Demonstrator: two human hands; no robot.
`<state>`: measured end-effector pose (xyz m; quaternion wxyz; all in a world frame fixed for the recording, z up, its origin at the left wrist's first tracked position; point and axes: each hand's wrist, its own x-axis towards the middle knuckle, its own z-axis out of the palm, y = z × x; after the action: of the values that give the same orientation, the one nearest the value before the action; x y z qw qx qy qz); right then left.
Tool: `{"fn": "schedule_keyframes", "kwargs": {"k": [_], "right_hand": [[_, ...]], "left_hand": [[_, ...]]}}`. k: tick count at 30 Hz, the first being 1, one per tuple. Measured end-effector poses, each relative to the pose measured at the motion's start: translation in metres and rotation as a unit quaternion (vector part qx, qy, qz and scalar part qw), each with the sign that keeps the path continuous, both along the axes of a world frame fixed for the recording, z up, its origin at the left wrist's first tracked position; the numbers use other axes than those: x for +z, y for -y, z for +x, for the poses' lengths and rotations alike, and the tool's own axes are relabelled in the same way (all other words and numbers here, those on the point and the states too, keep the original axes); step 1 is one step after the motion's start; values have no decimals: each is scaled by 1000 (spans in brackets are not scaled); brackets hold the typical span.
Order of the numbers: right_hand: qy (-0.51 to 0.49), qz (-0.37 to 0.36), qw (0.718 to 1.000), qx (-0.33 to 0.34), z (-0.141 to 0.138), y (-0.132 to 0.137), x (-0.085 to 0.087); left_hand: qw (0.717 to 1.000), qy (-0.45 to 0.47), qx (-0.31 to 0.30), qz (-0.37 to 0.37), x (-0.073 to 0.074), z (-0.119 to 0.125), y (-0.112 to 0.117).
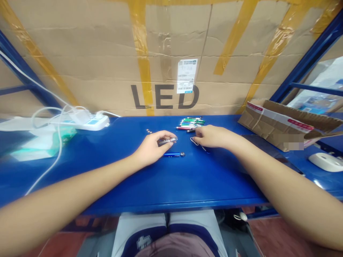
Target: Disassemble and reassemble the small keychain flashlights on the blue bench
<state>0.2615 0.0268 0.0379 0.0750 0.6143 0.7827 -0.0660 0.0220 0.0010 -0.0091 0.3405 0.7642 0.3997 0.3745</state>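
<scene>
My left hand (150,148) is closed around a short silver-grey metal tube (167,141) that looks like a small penlight, its end pointing right. Just below that hand, a blue metal penlight-like tube (173,155) lies on the blue table (160,189). My right hand (210,136) reaches down to the tabletop, fingers pinched at a wire-like metal clip (194,141); the fingertips partly hide it. Behind the right hand lies a row of several slim tubes, including green ones (193,121) and a red one (182,128). A few small copper-coloured discs (148,131) rest beyond my left hand.
A large cardboard box marked LED (107,71) stands along the back. At left are a white power strip (98,122) with cables and a plastic packet (34,146). To the right sit an open carton (270,125), a dark flat panel (281,162) and a white device (325,161).
</scene>
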Motion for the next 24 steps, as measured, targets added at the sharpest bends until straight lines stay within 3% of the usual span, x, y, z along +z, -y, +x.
{"fn": "schedule_keyframes", "kwargs": {"k": [15,20,24], "right_hand": [[-129,-113,975,140,9,9,13],[-105,-68,984,127,9,10,16],[-31,-128,987,90,15,11,25]], "left_hand": [[1000,-12,-8,11,-2,-1,-1],[1000,-13,-11,6,-1,-1,-1],[1000,-14,-5,4,-2,0,0]]}}
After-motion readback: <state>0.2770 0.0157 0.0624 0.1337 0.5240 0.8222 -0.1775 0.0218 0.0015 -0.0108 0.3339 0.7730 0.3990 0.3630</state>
